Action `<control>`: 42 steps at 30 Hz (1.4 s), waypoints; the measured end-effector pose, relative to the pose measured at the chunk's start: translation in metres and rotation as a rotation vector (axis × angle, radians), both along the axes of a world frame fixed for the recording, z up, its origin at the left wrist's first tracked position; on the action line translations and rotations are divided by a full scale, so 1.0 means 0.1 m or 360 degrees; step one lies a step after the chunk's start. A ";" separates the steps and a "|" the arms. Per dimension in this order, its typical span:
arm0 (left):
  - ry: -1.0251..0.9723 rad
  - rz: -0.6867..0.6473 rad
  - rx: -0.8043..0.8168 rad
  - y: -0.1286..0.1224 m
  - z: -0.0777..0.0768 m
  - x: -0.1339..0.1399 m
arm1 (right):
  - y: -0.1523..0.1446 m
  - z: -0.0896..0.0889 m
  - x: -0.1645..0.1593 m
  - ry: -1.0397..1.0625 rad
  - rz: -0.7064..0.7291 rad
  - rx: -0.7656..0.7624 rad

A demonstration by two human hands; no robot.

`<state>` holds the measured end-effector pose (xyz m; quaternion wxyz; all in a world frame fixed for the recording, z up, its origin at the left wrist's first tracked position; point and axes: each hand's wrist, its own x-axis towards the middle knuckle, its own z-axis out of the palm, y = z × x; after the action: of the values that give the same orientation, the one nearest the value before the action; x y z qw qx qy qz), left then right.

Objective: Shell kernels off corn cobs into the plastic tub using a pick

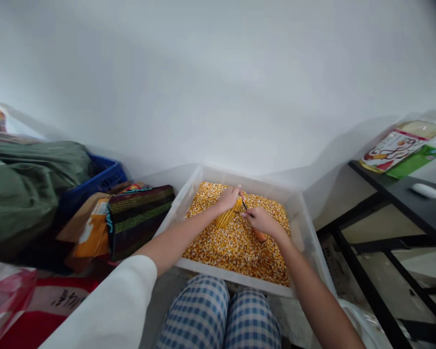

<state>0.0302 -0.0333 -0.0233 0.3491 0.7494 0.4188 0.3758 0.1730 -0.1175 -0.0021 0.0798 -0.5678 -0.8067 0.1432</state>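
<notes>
In the head view my left hand (229,198) is closed around the upper end of a yellow ear of corn (225,219), which tilts over loose kernels. My right hand (259,220) grips a slim tool with a dark metal shaft and an orange handle (259,235). The tool's shaft points up and left against the side of the cob; its exact tip is hard to make out. Both hands are above a translucent plastic bin (236,274), which holds a deep layer of yellow and whitish corn kernels (236,249).
A white wall rises behind the bin. On the left are a dark striped bag (141,220), a blue crate (111,173) with green cloth and a red-and-white bag (61,298). A black table (403,194) at right carries a bottle (399,148) and a white mouse-shaped object (426,190).
</notes>
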 end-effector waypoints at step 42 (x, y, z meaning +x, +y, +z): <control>-0.0247 0.0085 -0.0140 0.20 -0.04 -0.13 | -0.03 -0.06 -0.04 0.0381 -0.0138 0.0216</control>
<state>0.0171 -0.0135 -0.0275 0.4028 0.6905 0.4265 0.4232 0.1693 -0.1206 -0.0082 0.2196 -0.5743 -0.7740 0.1514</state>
